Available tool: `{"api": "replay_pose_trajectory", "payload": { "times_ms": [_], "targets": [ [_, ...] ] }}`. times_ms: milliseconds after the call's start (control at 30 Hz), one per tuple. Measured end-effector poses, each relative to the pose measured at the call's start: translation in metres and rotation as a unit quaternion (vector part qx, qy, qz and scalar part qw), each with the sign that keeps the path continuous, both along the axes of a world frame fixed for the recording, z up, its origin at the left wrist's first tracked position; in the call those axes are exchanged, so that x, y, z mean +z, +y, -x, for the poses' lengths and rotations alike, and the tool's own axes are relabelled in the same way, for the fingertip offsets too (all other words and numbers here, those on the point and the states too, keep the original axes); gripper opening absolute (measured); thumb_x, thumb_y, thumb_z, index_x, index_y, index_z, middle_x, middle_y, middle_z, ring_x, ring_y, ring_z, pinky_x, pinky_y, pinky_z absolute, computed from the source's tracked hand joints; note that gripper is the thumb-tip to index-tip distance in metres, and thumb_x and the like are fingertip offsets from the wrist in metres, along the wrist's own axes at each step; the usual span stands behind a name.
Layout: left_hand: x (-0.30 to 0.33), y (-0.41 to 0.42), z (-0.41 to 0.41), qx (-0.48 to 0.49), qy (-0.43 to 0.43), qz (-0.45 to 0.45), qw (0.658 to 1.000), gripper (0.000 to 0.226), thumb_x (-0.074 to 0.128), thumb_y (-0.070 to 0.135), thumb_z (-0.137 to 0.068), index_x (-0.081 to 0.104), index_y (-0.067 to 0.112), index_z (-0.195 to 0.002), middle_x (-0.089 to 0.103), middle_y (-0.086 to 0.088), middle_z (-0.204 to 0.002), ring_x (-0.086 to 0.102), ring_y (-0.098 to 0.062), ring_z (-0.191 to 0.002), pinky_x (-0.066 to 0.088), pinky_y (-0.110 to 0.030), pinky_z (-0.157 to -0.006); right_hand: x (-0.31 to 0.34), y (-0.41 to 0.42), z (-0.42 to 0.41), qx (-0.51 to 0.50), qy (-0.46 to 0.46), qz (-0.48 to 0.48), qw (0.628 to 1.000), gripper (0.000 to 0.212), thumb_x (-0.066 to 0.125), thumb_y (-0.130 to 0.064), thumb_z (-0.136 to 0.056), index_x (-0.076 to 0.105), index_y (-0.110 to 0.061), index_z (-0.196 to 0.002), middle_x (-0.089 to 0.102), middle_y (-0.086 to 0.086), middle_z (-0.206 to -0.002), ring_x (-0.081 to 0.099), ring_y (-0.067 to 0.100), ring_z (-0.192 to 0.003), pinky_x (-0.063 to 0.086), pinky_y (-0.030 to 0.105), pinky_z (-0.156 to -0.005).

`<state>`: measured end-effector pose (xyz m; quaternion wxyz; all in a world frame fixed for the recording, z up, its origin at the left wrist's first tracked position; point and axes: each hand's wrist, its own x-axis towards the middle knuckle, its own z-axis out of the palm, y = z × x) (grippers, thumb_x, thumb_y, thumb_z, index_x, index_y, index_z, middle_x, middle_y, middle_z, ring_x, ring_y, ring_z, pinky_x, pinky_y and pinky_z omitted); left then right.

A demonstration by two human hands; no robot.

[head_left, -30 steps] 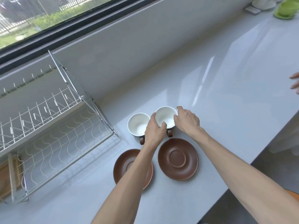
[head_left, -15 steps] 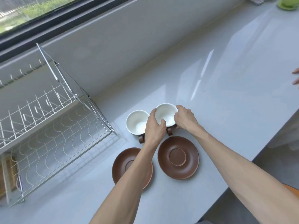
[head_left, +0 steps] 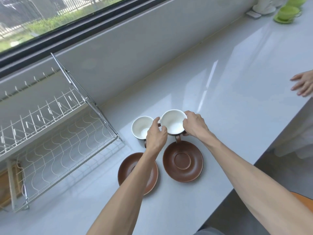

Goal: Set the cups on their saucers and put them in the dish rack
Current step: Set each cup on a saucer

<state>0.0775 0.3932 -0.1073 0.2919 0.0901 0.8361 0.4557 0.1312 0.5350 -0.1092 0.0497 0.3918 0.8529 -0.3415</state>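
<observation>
Two cups, white inside and brown outside, stand side by side on the grey counter. My left hand (head_left: 156, 135) and my right hand (head_left: 194, 125) both grip the right cup (head_left: 173, 122) by its rim, one on each side. The left cup (head_left: 140, 127) sits untouched beside it. Two brown saucers lie nearer to me: the right saucer (head_left: 183, 161) is bare, just below the held cup, and my left forearm crosses the left saucer (head_left: 128, 168). A white wire dish rack (head_left: 55, 138) stands at the left with nothing in it.
Another person's hand (head_left: 303, 84) rests on the counter at the far right edge. A green cup on a green saucer (head_left: 288, 13) stands at the back right. The wall and window run behind the counter (head_left: 237, 82); its front edge falls off at the right.
Both hands have closed more tightly on the right cup, and it looks slightly raised and shifted. The other person's hand has come further into view at the right.
</observation>
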Motion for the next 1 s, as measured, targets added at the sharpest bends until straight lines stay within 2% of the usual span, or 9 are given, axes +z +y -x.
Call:
{"api": "replay_pose_trajectory", "payload": {
  "times_ms": [133, 233, 367, 467, 533, 633, 767, 900, 1000],
  "targets": [
    [0.004, -0.009, -0.007, 0.012, -0.037, -0.018, 0.999, 0.049, 0.042, 0.014, -0.094, 0.047, 0.016, -0.142, 0.065, -0.009, -0.116, 0.068, -0.025, -0.082, 0.062, -0.042, -0.076, 0.009, -0.008, -0.019, 0.004, 0.007, 0.002, 1.0, 0.042, 0.035, -0.002, -0.09, 0.055, -0.002, -0.126, 0.064, 0.026, -0.117, 0.067, 0.046, -0.097, 0.055, 0.05, -0.09],
    [0.006, -0.016, -0.02, 0.028, -0.068, -0.044, 0.996, 0.045, 0.041, 0.005, -0.093, 0.052, 0.014, -0.135, 0.063, -0.003, -0.089, 0.066, -0.023, -0.074, 0.06, -0.031, -0.061, 0.012, -0.016, -0.036, -0.001, 0.014, 0.001, 1.0, 0.042, 0.035, -0.002, -0.09, 0.055, -0.003, -0.127, 0.062, 0.026, -0.12, 0.066, 0.046, -0.099, 0.056, 0.05, -0.089],
    [0.005, -0.022, -0.042, 0.02, -0.069, -0.05, 0.996, 0.045, 0.041, 0.005, -0.091, 0.056, 0.011, -0.133, 0.066, -0.011, -0.089, 0.066, -0.029, -0.076, 0.059, -0.041, -0.073, 0.007, -0.025, -0.061, -0.005, 0.011, -0.002, 1.0, 0.041, 0.036, -0.003, -0.09, 0.056, -0.003, -0.127, 0.064, 0.026, -0.118, 0.064, 0.045, -0.1, 0.053, 0.048, -0.091],
    [0.0, -0.028, -0.058, 0.014, -0.049, -0.026, 0.998, 0.044, 0.046, 0.014, -0.088, 0.059, 0.017, -0.13, 0.072, -0.017, -0.105, 0.071, -0.033, -0.086, 0.059, -0.052, -0.086, 0.002, -0.031, -0.078, -0.016, 0.006, 0.001, 1.0, 0.042, 0.036, -0.003, -0.09, 0.056, -0.004, -0.127, 0.063, 0.027, -0.119, 0.063, 0.046, -0.103, 0.052, 0.048, -0.093],
    [-0.005, -0.033, -0.07, 0.016, -0.047, -0.026, 0.998, 0.047, 0.046, 0.022, -0.082, 0.06, 0.021, -0.126, 0.073, -0.014, -0.105, 0.071, -0.031, -0.084, 0.058, -0.052, -0.086, -0.002, -0.036, -0.087, -0.021, 0.003, 0.003, 1.0, 0.043, 0.036, -0.005, -0.091, 0.055, -0.006, -0.13, 0.063, 0.026, -0.121, 0.062, 0.045, -0.106, 0.052, 0.047, -0.093],
    [-0.009, -0.037, -0.083, 0.014, -0.047, -0.013, 0.999, 0.047, 0.044, 0.025, -0.078, 0.061, 0.026, -0.121, 0.073, -0.012, -0.107, 0.071, -0.035, -0.097, 0.056, -0.052, -0.09, -0.01, -0.042, -0.1, -0.024, 0.003, 0.019, 1.0, 0.045, 0.035, -0.006, -0.09, 0.055, -0.008, -0.13, 0.064, 0.025, -0.119, 0.065, 0.045, -0.1, 0.054, 0.047, -0.092],
    [-0.012, -0.044, -0.094, 0.034, -0.053, -0.01, 0.998, 0.043, 0.045, 0.012, -0.086, 0.062, 0.021, -0.124, 0.07, -0.009, -0.105, 0.072, -0.035, -0.092, 0.059, -0.048, -0.086, -0.018, -0.049, -0.11, -0.026, 0.007, 0.026, 0.999, 0.043, 0.036, -0.005, -0.089, 0.057, -0.009, -0.126, 0.067, 0.023, -0.112, 0.064, 0.043, -0.098, 0.055, 0.045, -0.086],
    [-0.015, -0.05, -0.098, 0.043, -0.066, -0.019, 0.997, 0.046, 0.045, 0.01, -0.087, 0.062, 0.021, -0.128, 0.067, -0.002, -0.102, 0.069, -0.024, -0.07, 0.062, -0.043, -0.078, -0.026, -0.055, -0.116, -0.021, 0.005, 0.026, 0.999, 0.042, 0.036, -0.004, -0.089, 0.057, -0.01, -0.125, 0.067, 0.022, -0.112, 0.06, 0.043, -0.102, 0.053, 0.043, -0.085],
    [-0.018, -0.053, -0.102, 0.049, -0.069, -0.018, 0.996, 0.045, 0.044, 0.01, -0.088, 0.06, 0.021, -0.129, 0.064, 0.003, -0.099, 0.066, -0.019, -0.066, 0.062, -0.044, -0.08, -0.031, -0.057, -0.118, -0.015, 0.0, 0.029, 0.999, 0.044, 0.035, -0.004, -0.09, 0.056, -0.01, -0.128, 0.066, 0.022, -0.113, 0.058, 0.043, -0.103, 0.051, 0.041, -0.084]
  ]
}}
